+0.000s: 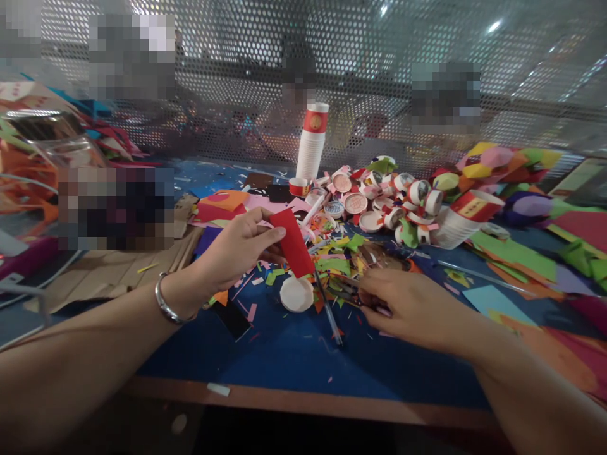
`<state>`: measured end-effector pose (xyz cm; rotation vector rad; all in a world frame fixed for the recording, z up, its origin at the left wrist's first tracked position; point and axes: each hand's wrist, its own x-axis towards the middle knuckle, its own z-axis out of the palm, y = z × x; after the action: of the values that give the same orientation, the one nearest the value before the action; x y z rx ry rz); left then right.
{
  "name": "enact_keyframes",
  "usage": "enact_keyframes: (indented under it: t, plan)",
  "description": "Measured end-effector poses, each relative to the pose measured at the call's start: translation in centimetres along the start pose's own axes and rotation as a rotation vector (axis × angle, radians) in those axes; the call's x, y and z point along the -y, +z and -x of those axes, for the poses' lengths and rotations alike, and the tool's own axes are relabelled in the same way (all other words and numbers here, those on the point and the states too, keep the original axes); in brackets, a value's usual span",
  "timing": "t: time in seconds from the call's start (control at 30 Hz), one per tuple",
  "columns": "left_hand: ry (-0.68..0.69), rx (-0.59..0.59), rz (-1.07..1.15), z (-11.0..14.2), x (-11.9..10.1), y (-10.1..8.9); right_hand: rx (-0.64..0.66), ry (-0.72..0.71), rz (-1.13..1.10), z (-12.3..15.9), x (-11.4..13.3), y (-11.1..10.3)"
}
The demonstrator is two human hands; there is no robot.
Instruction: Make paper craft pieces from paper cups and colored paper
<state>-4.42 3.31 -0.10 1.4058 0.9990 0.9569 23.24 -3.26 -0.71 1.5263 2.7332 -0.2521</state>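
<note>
Between the thumb and fingers of my left hand is a strip of red paper, held tilted above the table. My right hand is closed around the handles of a pair of scissors, whose blades point left towards the paper; the fingers hide part of them. Under the red strip lies a round white lid or disc. Beside it is a pen, its clear end towards me. Colourful paper scraps are strewn just beyond both hands.
A tall stack of paper cups stands at the back. Small decorated cup pieces are heaped right of it, near a leaning cup stack. Cardboard and a lidded clear jar are left. Coloured sheets lie right. Perforated metal mesh rises behind.
</note>
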Motion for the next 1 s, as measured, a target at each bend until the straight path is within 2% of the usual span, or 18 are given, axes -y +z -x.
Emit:
enact_keyframes:
  t: [0.1, 0.3, 0.4, 0.63, 0.83, 1.0]
  plan:
    - [0.02, -0.006, 0.044, -0.1, 0.2, -0.1, -0.021, 0.03, -0.098, 0.0, -0.1, -0.4]
    - [0.016, -0.088, 0.152, -0.3, 0.2, 0.1, -0.131, 0.006, -0.579, 0.3, -0.4, -1.1]
    - [0.003, -0.095, 0.235, -0.2, 0.2, 0.6, -0.163, 0.046, -0.794, 0.1, -0.2, -0.8]
    - [0.0, -0.118, 0.323, 0.2, 0.3, 1.0, -0.131, 0.17, -1.243, -1.1, 0.9, 0.5]
    - [-0.026, -0.123, 0.285, 0.3, 0.2, 0.9, -0.22, 0.225, -1.339, -1.5, 1.0, 1.4]
    - [-0.044, -0.155, 0.321, 0.4, 0.2, 1.0, -0.225, 0.215, -1.267, -1.7, 1.1, 1.5]
